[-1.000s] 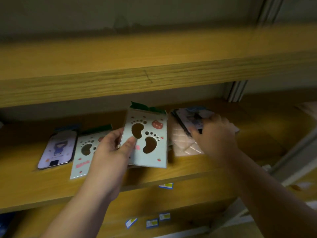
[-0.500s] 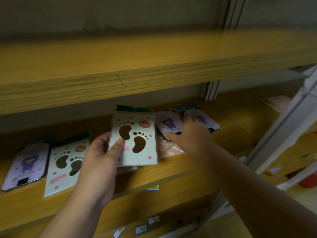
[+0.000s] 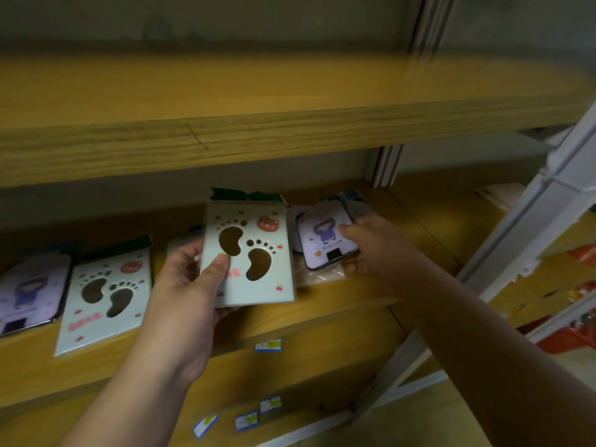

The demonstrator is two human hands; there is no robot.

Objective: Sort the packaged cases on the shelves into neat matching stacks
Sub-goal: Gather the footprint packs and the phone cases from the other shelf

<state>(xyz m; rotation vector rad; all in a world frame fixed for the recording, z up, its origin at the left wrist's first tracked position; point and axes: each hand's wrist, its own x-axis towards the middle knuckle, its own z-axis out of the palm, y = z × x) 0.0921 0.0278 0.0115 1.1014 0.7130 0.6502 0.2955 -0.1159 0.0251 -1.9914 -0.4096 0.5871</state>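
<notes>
My left hand (image 3: 187, 285) holds a pale green footprint-pattern case pack (image 3: 254, 253) upright above the middle shelf (image 3: 322, 314), thumb on its front. My right hand (image 3: 374, 250) grips a lilac cartoon-girl case (image 3: 325, 240) at its right edge, lifted a little over a clear quilted case pack (image 3: 319, 275) lying on the shelf. Another footprint pack (image 3: 103, 295) lies flat to the left, and a second lilac cartoon-girl case (image 3: 29, 291) lies at the far left. A further pack is partly hidden behind my right hand.
The upper shelf board (image 3: 258, 130) overhangs closely above. A white metal upright (image 3: 529, 240) stands at the right, with red packages (image 3: 577, 337) beyond it. Small price labels (image 3: 267, 345) are stuck on the shelf fronts below.
My right hand has taken hold of the lilac case and pulled it toward me off the right pile. The left hand keeps the footprint pack in place. The view shifted slightly.
</notes>
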